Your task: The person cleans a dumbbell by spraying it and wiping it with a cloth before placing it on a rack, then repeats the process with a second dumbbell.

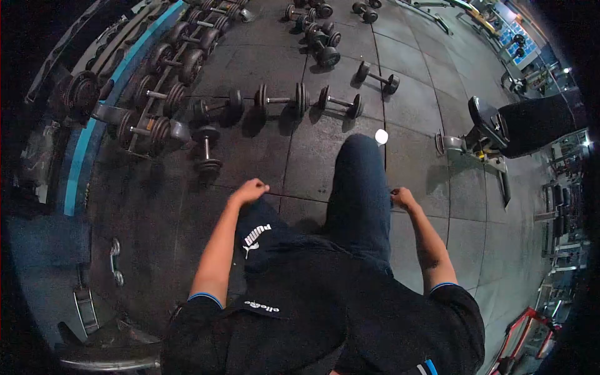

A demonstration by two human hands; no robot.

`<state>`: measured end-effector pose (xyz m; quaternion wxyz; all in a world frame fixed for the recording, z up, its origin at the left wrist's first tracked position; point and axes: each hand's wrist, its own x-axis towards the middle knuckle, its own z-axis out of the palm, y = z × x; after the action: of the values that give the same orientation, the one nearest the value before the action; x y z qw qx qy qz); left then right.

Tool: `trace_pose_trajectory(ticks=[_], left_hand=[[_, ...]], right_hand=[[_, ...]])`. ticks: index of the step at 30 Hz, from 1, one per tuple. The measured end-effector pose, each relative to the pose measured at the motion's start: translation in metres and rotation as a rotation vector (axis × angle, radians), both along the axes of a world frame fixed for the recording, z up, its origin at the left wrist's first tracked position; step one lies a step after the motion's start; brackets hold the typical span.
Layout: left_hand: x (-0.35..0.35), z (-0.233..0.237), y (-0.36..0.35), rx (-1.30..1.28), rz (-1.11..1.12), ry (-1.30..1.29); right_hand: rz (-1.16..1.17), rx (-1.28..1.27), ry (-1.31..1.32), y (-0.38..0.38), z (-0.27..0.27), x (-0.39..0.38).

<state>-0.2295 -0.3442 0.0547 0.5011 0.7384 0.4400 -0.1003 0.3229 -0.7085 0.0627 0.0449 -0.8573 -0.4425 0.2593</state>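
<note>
My left hand (253, 189) hangs beside my left thigh, its fingers curled in, with nothing visible in them. My right hand (405, 198) is by the outer side of my right leg (359, 181), its fingers also curled and partly turned from view; I see no object in it. Nearest my left hand on the floor is a black dumbbell (207, 149) pointing away from me. Beyond it a row holds a dumbbell (219, 107), a larger dumbbell (281, 100) and another dumbbell (340, 102). Neither hand touches any of them.
A dumbbell rack (150, 112) with several dumbbells runs along the left. More dumbbells (324, 45) lie on the tiled rubber floor (262, 69) ahead. A padded bench (531, 122) stands at the right. A small chrome dumbbell (116, 261) and a red frame (519, 334) are nearer me.
</note>
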Motion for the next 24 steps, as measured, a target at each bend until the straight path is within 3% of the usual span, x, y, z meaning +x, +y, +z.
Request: trace_pose_trajectory(ticks=[1, 3, 5, 7, 11, 15, 17, 19, 21, 24], left_hand=[[0.008, 0.01, 0.009, -0.16, -0.007, -0.084], [0.032, 0.124, -0.011, -0.312, 0.213, -0.125], [0.033, 0.17, 0.002, -0.391, 0.188, -0.341], [0.033, 0.244, 0.011, -0.32, 0.094, -0.486], [0.025, 0.39, 0.024, 0.02, 0.115, -0.719], [0.037, 0.488, 0.076, 0.18, -0.112, -0.89], [0.061, 0.522, 0.094, 0.279, -0.092, -0.778], [0.089, 0.54, 0.098, 0.408, -0.109, -0.602], [0.126, 0.547, 0.09, 0.539, -0.168, -0.349], [0.176, 0.522, 0.1, 0.405, -0.262, -0.023]], right_hand=[[-0.036, -0.03, -0.003, -0.013, -0.017, 0.002], [-0.052, -0.156, -0.044, -0.032, -0.037, 0.007], [-0.1, -0.193, -0.046, -0.046, -0.054, 0.009], [-0.154, -0.164, 0.008, -0.048, -0.067, 0.019], [-0.114, -0.045, 0.104, -0.033, -0.073, 0.015], [-0.072, -0.12, 0.215, -0.011, -0.041, -0.022], [0.046, -0.041, 0.085, -0.046, -0.204, 0.021], [-0.065, -0.083, 0.06, -0.058, -0.212, 0.007], [-0.095, -0.167, 0.103, -0.039, -0.186, 0.005], [-0.122, -0.276, 0.088, -0.033, -0.174, -0.016]])
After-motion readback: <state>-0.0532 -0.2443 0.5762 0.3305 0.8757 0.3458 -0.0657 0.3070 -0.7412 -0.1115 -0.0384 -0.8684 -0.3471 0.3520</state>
